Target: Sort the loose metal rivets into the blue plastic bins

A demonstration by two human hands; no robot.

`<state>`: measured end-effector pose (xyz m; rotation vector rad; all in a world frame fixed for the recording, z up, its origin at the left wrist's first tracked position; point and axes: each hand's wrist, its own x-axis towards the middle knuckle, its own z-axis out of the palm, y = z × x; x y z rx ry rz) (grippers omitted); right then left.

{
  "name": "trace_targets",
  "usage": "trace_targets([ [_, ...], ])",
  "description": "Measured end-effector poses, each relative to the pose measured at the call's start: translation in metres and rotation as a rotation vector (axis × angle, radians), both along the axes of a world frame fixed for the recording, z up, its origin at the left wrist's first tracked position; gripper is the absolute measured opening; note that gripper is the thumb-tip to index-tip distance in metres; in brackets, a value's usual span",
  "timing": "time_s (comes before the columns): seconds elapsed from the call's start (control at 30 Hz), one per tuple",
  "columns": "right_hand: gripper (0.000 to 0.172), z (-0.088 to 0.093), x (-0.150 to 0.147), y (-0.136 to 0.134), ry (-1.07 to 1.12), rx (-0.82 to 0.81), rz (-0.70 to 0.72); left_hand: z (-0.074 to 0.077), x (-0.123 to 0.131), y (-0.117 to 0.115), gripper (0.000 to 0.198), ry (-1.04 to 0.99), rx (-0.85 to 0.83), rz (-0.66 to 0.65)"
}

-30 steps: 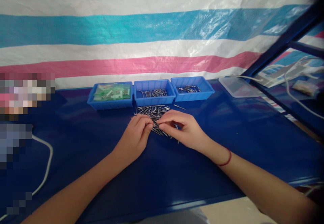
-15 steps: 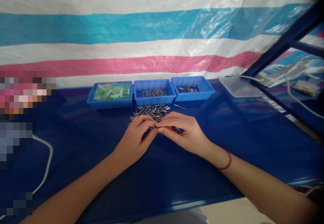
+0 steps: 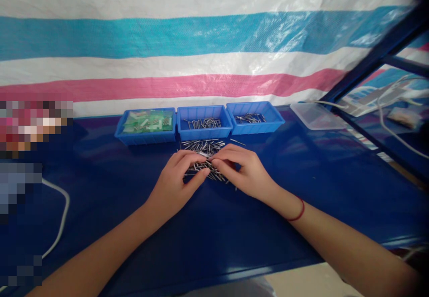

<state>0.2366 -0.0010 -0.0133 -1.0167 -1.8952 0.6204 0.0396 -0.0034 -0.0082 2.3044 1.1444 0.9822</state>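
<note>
A loose pile of thin metal blind rivets (image 3: 204,146) lies on the blue table under my fingers. Above its left part is my left hand (image 3: 177,176), its thumb parted from the index finger and no held piece showing. My right hand (image 3: 243,169) reaches over the right part, thumb and fingertips pinched together. Whatever small piece sits in that pinch is too small to make out. The two hands' fingertips nearly meet over the middle of the pile, hiding part of it. One single rivet (image 3: 237,142) lies apart, behind my right hand.
Behind the pile stand three blue bins: the left bin (image 3: 145,139) with green-tinted bags, the middle bin (image 3: 205,133) and right bin (image 3: 258,128) with rivets. A clear plastic tray (image 3: 318,117) lies farther right. A white cable (image 3: 63,216) runs at left, beside a pixelated area.
My left thumb has come away from the index finger and from the right fingertips. The hands have parted slightly, showing more of the pile. The bins have not moved.
</note>
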Motion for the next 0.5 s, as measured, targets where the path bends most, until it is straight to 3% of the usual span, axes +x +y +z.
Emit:
trace_targets([
  [0.2, 0.024, -0.008, 0.017, 0.025, 0.440, -0.292, -0.290, -0.001, -0.003, 0.004, 0.014, 0.087, 0.039, -0.004],
  [0.37, 0.030, -0.007, 0.038, 0.046, 0.792, -0.423, -0.394, -0.002, -0.007, 0.007, 0.016, 0.185, 0.108, -0.035],
  [0.5, 0.037, -0.004, 0.046, 0.050, 0.925, -0.497, -0.437, -0.004, -0.011, 0.009, 0.019, 0.326, 0.127, -0.031],
])
